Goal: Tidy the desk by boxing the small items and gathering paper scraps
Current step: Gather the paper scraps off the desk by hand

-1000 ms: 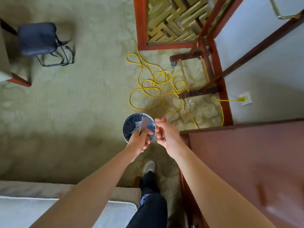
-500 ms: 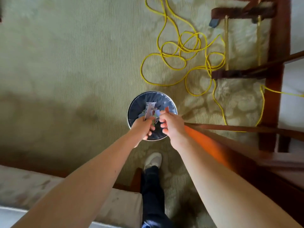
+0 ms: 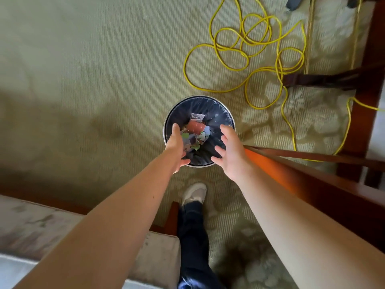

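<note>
A round waste bin (image 3: 227,115) with a dark plastic liner stands on the carpet straight below me. Several coloured paper scraps (image 3: 195,130) lie or fall loose inside it. My left hand (image 3: 176,146) hovers over the bin's left side with its fingers spread and nothing in them. Over the right side of the bin my right hand (image 3: 228,150) is spread open too, palm towards the scraps, holding nothing.
A tangled yellow cable (image 3: 245,51) lies on the carpet beyond the bin. The dark wooden desk edge (image 3: 312,178) runs along the right. A cushioned seat (image 3: 41,230) is at the lower left, my shoe (image 3: 194,192) just behind the bin.
Both hands held the paper scraps together over the bin; now they have parted and opened, and the scraps have dropped into the bin. The view has tilted further down.
</note>
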`<state>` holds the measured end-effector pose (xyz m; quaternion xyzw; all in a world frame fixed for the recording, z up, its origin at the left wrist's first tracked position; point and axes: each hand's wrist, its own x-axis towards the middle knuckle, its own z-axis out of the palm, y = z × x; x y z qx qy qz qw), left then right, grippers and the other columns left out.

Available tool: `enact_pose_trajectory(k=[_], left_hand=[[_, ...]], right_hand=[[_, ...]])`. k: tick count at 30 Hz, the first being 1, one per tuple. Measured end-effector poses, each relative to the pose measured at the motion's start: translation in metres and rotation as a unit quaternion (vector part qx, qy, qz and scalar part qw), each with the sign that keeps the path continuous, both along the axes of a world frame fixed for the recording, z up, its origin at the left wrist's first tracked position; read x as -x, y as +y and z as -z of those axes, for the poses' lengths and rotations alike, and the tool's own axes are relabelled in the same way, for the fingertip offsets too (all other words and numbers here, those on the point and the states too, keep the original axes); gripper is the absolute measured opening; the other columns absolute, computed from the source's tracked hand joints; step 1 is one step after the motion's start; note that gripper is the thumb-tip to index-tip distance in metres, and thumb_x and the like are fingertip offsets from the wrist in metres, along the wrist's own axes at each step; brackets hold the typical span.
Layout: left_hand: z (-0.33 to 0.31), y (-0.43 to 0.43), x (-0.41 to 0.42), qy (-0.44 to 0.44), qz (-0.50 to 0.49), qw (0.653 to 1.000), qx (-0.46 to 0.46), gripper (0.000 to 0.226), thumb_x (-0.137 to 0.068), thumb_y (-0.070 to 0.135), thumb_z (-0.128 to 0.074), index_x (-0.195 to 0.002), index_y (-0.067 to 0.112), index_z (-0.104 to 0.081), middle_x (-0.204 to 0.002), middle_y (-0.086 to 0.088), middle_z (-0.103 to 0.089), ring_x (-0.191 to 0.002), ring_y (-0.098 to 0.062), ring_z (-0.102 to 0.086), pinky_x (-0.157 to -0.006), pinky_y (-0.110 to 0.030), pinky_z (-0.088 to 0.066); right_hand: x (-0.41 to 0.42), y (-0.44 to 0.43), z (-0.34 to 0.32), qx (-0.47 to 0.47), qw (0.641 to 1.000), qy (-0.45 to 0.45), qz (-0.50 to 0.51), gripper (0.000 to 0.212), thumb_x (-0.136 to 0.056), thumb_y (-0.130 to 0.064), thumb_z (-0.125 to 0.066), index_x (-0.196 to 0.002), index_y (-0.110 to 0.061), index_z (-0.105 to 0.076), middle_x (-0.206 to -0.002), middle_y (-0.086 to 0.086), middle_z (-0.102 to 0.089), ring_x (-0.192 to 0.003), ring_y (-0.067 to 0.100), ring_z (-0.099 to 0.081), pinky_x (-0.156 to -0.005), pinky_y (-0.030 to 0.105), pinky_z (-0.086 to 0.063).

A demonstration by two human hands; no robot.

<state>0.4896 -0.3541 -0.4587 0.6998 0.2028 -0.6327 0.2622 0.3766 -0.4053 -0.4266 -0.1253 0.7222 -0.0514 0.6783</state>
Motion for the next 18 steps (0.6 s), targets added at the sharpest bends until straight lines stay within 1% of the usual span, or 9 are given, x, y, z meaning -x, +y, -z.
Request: enact_pose_trajectory(k=[3,5,7,9,11,13,14,16,18], left_hand=[[-0.028,0.004,0.006,-0.023,-0.003,0.999,0.027,0.054,-0.100,0.054,-0.027,-0.141,0.024,-0.043,-0.138,-0.004,-0.053,-0.121,-0.026,-0.056,-0.092,-0.042,-0.052],[-0.052,0.006,0.012,-0.040,0.000,0.998,0.040,0.045,-0.102,0.047,-0.032,-0.132,0.021,-0.053,-0.122,-0.004,-0.063,-0.104,-0.020,-0.063,-0.083,-0.037,-0.055],[-0.083,0.009,0.020,-0.054,0.005,0.997,0.059,0.034,-0.102,0.036,-0.039,-0.120,0.017,-0.062,-0.107,-0.005,-0.068,-0.087,-0.017,-0.065,-0.075,-0.033,-0.056],[-0.119,0.013,0.030,-0.062,0.023,0.995,0.079,0.023,-0.099,0.026,-0.046,-0.107,0.018,-0.066,-0.103,-0.006,-0.069,-0.078,-0.015,-0.065,-0.067,-0.028,-0.056],[-0.155,0.019,0.040,-0.063,0.036,0.992,0.107,0.018,-0.096,0.021,-0.049,-0.098,0.018,-0.067,-0.098,-0.006,-0.069,-0.074,-0.015,-0.065,-0.067,-0.028,-0.057],[-0.191,0.025,0.052,-0.055,0.047,0.988,0.139,0.017,-0.095,0.021,-0.052,-0.097,0.015,-0.068,-0.089,-0.007,-0.068,-0.073,-0.016,-0.064,-0.072,-0.031,-0.057],[-0.208,0.028,0.058,-0.051,0.053,0.985,0.155,0.016,-0.095,0.020,-0.053,-0.097,0.014,-0.068,-0.085,-0.006,-0.067,-0.072,-0.017,-0.064,-0.072,-0.031,-0.056],[-0.243,0.037,0.070,-0.044,0.059,0.980,0.187,0.014,-0.093,0.018,-0.054,-0.092,0.014,-0.067,-0.079,-0.005,-0.065,-0.069,-0.017,-0.062,-0.068,-0.029,-0.053],[-0.276,0.047,0.082,-0.041,0.060,0.975,0.210,0.012,-0.091,0.016,-0.055,-0.091,0.013,-0.067,-0.073,-0.005,-0.064,-0.062,-0.016,-0.058,-0.063,-0.028,-0.049]], right_hand=[[0.006,0.007,-0.027,0.034,0.999,0.004,0.014,0.029,-0.096,-0.032,-0.052,-0.125,-0.024,-0.052,-0.137,-0.001,-0.050,-0.114,0.018,-0.054,-0.098,0.042,-0.047],[0.010,0.014,-0.054,0.056,0.998,0.016,-0.026,0.032,-0.096,-0.024,-0.053,-0.128,-0.019,-0.053,-0.131,0.006,-0.056,-0.112,0.021,-0.057,-0.099,0.042,-0.047],[0.013,0.023,-0.087,0.082,0.993,0.028,-0.080,0.043,-0.095,-0.020,-0.056,-0.137,-0.014,-0.049,-0.126,0.013,-0.058,-0.114,0.025,-0.058,-0.101,0.044,-0.046],[0.018,0.033,-0.123,0.105,0.990,0.029,-0.091,0.049,-0.093,-0.019,-0.058,-0.140,-0.014,-0.046,-0.127,0.009,-0.058,-0.114,0.022,-0.057,-0.097,0.041,-0.048],[0.025,0.044,-0.161,0.146,0.985,0.029,-0.091,0.043,-0.093,-0.017,-0.057,-0.136,-0.013,-0.050,-0.119,0.005,-0.061,-0.101,0.016,-0.060,-0.089,0.039,-0.051],[0.034,0.057,-0.198,0.193,0.977,0.038,-0.080,0.036,-0.093,-0.016,-0.057,-0.128,-0.010,-0.057,-0.102,0.000,-0.064,-0.086,0.008,-0.060,-0.081,0.033,-0.052],[0.039,0.064,-0.215,0.213,0.974,0.042,-0.067,0.033,-0.092,-0.016,-0.058,-0.124,-0.009,-0.059,-0.096,-0.003,-0.064,-0.083,0.005,-0.059,-0.079,0.029,-0.050],[0.049,0.080,-0.251,0.242,0.969,0.039,-0.044,0.029,-0.091,-0.015,-0.060,-0.120,-0.010,-0.060,-0.092,-0.007,-0.062,-0.083,0.003,-0.059,-0.079,0.025,-0.048],[0.062,0.095,-0.287,0.267,0.963,0.032,-0.024,0.028,-0.091,-0.015,-0.060,-0.119,-0.014,-0.060,-0.094,-0.009,-0.061,-0.090,0.007,-0.061,-0.084,0.028,-0.049]])
